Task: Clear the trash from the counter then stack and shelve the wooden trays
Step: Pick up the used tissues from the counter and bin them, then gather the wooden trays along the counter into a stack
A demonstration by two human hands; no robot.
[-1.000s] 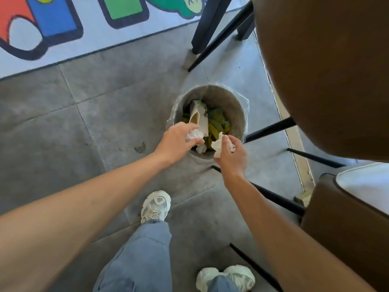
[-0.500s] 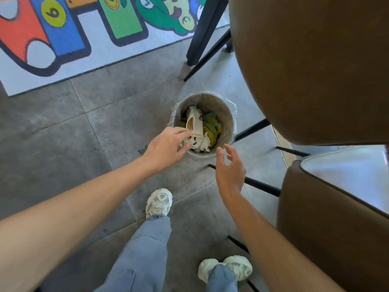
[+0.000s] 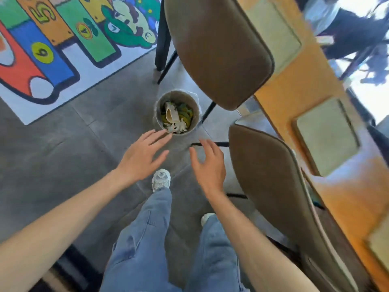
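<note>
A round trash bin [image 3: 160, 103] with a plastic liner stands on the grey floor. Inside it lie crumpled white tissues [image 3: 179, 127], a paper cup and green scraps. My left hand [image 3: 143, 157] hovers open just below the bin's rim, holding nothing. My right hand [image 3: 208, 163] is open too, fingers spread, a little lower and to the right. On the orange counter [image 3: 294, 85] at the right sit pale wooden trays: one near [image 3: 327, 137], one farther back [image 3: 273, 32], and a corner of a third at the frame's right edge.
Two brown padded chairs [image 3: 221, 49] [image 3: 271, 175] with black legs stand between me and the counter. A colourful numbered play mat [image 3: 52, 49] covers the floor at upper left. My jeans and white shoes [image 3: 161, 179] are below the hands.
Both hands dropped their white tissues into the bin, opened, and pulled back from it. The view has lifted and now takes in the counter and trays.
</note>
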